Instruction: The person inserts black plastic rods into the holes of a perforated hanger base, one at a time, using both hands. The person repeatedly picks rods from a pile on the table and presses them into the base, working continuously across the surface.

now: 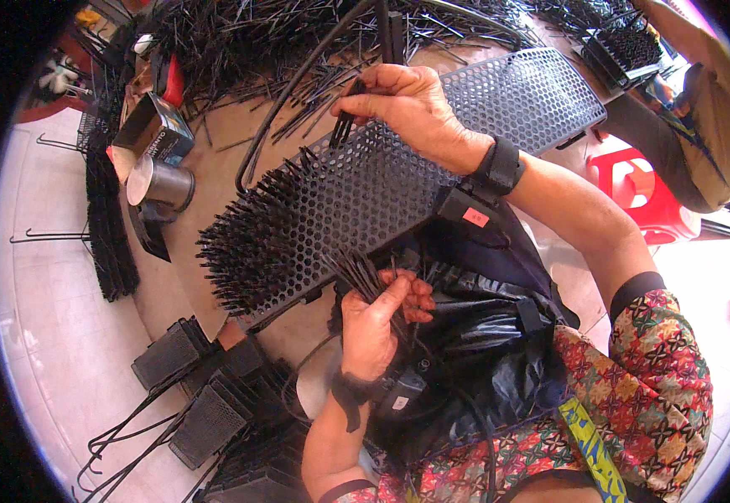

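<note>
A long dark perforated tray (371,195) lies slantwise before me, its round holes in close rows. Many short black strips (258,239) stand upright in its left end. My left hand (380,314), near the tray's lower edge, holds a bundle of thin black strips (358,273) between thumb and fingers. Over the tray's far edge, my right hand (412,107) pinches a few black strips (341,129) that point down towards the holes. Whether their tips touch the tray cannot be told. Both wrists wear black straps with small boxes.
A heap of loose black strips (239,38) covers the far side. At left are a metal cup (162,182), an open carton (166,135) and a black bristle strip (110,220). Perforated blocks (207,418) with wire rods lie lower left. Another person (717,119) sits by a red stool (648,201).
</note>
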Demonstrator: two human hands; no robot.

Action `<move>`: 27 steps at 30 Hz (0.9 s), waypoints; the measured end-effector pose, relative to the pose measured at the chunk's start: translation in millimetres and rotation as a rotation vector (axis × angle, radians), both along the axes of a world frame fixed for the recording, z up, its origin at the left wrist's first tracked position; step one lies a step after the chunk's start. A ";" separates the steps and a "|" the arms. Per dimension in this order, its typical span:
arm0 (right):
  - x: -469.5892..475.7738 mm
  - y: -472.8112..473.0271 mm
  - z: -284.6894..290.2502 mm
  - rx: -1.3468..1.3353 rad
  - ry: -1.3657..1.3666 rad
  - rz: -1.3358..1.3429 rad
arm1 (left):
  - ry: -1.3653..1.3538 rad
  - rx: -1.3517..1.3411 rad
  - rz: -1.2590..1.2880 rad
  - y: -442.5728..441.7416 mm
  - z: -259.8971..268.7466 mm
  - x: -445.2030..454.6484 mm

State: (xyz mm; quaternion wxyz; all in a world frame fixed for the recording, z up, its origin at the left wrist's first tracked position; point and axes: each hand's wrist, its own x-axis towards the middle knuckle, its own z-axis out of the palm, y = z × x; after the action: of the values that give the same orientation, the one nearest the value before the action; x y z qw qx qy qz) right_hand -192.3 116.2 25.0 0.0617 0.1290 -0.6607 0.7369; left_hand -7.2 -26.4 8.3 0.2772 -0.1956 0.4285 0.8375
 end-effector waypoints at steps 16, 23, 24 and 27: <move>0.1 -17.8 20.3 0.684 0.404 0.029 | -0.018 0.074 -0.039 -6.3 -3.6 -1.4; -15.3 -8.7 15.0 0.547 0.358 0.339 | 0.005 0.149 -0.011 -7.0 -8.1 -2.8; -14.5 -8.4 12.5 0.450 0.267 0.336 | -0.002 0.154 0.001 -6.6 -7.9 -3.4; -11.9 -9.7 9.5 0.733 0.357 0.188 | -0.019 0.159 0.044 -5.5 -6.6 -3.6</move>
State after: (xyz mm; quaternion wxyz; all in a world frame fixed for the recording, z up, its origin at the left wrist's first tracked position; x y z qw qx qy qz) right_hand -204.2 106.5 34.5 0.0577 0.3279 -0.8436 0.4213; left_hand -10.8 -31.9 1.7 0.2773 -0.1901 0.3535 0.8729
